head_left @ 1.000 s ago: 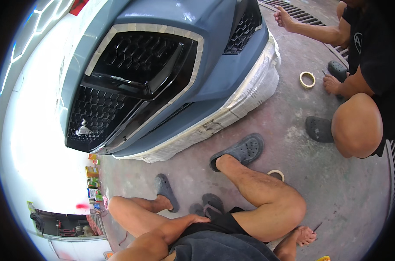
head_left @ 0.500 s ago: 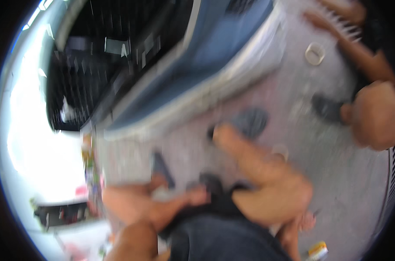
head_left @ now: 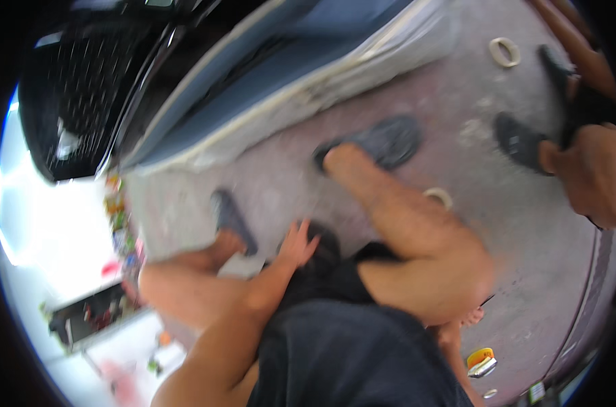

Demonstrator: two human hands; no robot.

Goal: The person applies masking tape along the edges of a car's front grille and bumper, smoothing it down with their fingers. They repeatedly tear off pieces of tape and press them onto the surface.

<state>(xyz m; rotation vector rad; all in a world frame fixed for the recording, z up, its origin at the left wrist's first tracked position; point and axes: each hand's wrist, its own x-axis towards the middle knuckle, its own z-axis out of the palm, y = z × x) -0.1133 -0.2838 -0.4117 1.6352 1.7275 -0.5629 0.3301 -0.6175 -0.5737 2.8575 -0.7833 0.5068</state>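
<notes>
Head view: bumper, eleven o'clock; its wrapping could tear if the right clog, two, swings; left hand, six, fingers spread; right hand, four, grip unclear; if loose, the thin tool there might drop.

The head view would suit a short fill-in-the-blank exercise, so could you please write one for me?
1. The hand between the knees is the person's ____ one.
2. Beside the black grille, the colour of the car bumper is ____.
3. On the floor, the rolls of tape number ____.
4. The nearer roll is partly hidden behind the person's ____ leg.

Missing words: left; blue-grey; two; right.
</notes>
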